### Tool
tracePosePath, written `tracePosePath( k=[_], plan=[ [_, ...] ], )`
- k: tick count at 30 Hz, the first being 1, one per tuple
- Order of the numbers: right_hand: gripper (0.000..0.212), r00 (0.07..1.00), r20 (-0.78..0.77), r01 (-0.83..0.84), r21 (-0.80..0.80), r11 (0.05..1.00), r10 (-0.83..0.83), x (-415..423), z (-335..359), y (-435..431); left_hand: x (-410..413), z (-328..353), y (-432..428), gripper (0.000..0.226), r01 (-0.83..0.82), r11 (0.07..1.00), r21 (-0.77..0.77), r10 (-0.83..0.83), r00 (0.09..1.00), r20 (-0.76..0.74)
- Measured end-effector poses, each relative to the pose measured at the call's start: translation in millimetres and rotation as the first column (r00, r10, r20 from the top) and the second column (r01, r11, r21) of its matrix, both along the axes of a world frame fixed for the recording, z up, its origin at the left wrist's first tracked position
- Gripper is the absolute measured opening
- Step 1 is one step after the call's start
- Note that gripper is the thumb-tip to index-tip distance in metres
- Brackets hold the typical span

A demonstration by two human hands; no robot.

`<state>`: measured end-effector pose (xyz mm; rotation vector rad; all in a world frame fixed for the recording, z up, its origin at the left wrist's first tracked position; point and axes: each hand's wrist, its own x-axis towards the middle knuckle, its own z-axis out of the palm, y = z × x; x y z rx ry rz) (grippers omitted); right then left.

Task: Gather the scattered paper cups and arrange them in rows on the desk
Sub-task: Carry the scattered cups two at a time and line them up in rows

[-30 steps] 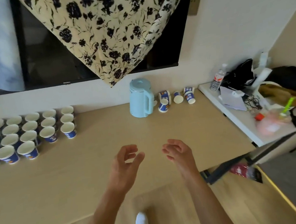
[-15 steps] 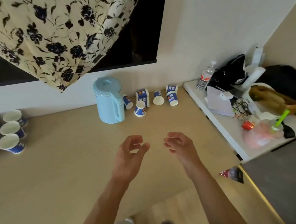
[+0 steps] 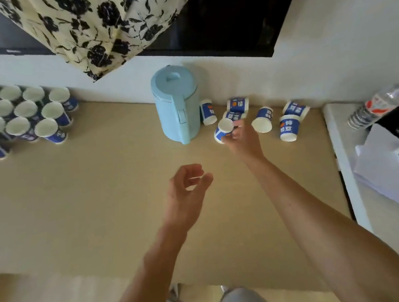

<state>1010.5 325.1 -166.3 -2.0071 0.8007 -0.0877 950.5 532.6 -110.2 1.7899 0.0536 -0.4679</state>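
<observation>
Beside the pale-blue plastic kettle (image 3: pixel 176 106), fingers of the right hand (image 3: pixel 243 140) pinch one blue-and-white paper cup (image 3: pixel 223 130); the left hand (image 3: pixel 185 193) hovers loosely curled, empty. Rowed cups (image 3: pixel 17 118) fill the far left of the table (image 3: pixel 75 200); about six scattered cups (image 3: pixel 289 127) await.

wood desk (image 3: pixel 95 201), rows of upright cups (image 3: pixel 17 118) far left, blue kettle (image 3: pixel 176 109) far middle, tipped-over cups (image 3: pixel 263 119) just right of it

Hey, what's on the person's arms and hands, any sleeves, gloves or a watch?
Nothing worn shows. The left hand and right hand have no gloves, rings or watch, and the left forearm and right forearm show no sleeves.
</observation>
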Motion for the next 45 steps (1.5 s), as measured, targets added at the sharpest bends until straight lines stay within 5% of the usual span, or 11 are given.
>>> tracePosePath(
  k=[6,11,15,18,21,24,27,29,40,42,45],
  plan=[
    [0.064,0.925,-0.24,-0.377,-0.48,0.792,0.295,59.6,-42.2,-37.2,-4.9,-1.0,-30.7,0.033,-0.093,0.996,0.016,0.094,0.994,-0.054],
    [0.068,0.813,-0.409,-0.582,-0.562,0.588,0.414,78.3,-63.0,-42.7,-2.9,0.6,-37.8,0.038,-0.128,0.99,0.067,0.132,0.989,-0.062],
    [0.058,0.781,-0.441,-0.623,-0.584,0.52,0.441,75.5,-76.1,-42.9,-5.4,-2.1,-36.5,0.039,-0.152,0.985,0.08,0.158,0.985,-0.065],
    [0.047,0.773,-0.443,-0.634,-0.547,0.547,0.454,67.1,-84.6,-49.1,-8.4,-5.5,-39.1,0.042,-0.162,0.983,0.087,0.169,0.981,-0.09],
    [0.043,0.851,-0.347,-0.516,-0.417,0.748,0.394,55.8,-83.7,-59.4,-10.1,-10.1,-45.5,0.036,-0.153,0.984,0.092,0.163,0.98,-0.117],
    [0.047,0.983,-0.06,-0.172,0.072,0.982,0.176,32.7,-65.8,-63.2,-7.7,-17.8,-54.8,0.031,-0.135,0.988,0.081,0.147,0.976,-0.162],
    [0.035,0.992,0.12,-0.038,0.557,0.83,-0.035,-4.4,-41.7,-55.1,-3.1,-23.5,-69.6,0.048,-0.144,0.987,0.076,0.158,0.958,-0.238],
    [0.037,0.983,0.18,-0.1,0.646,0.756,-0.024,-30.4,-30.0,-46.4,-0.4,-24.5,-80.0,0.062,-0.185,0.981,0.056,0.193,0.94,-0.281],
    [0.048,0.886,0.371,-0.447,0.532,0.719,0.277,-73.5,-15.2,-45.8,3.1,-22.4,-97.6,0.049,-0.303,0.951,-0.059,0.293,0.946,-0.138],
    [0.053,0.919,0.313,-0.362,0.42,0.832,0.241,-51.9,-22.6,-60.0,4.6,-23.3,-90.2,0.05,-0.34,0.939,-0.054,0.332,0.936,-0.122],
    [0.066,0.971,0.176,-0.165,0.02,0.986,0.159,-6.8,-48.0,-82.6,2.2,-23.0,-79.5,0.049,-0.367,0.93,-0.03,0.362,0.927,-0.097]
  ],
)
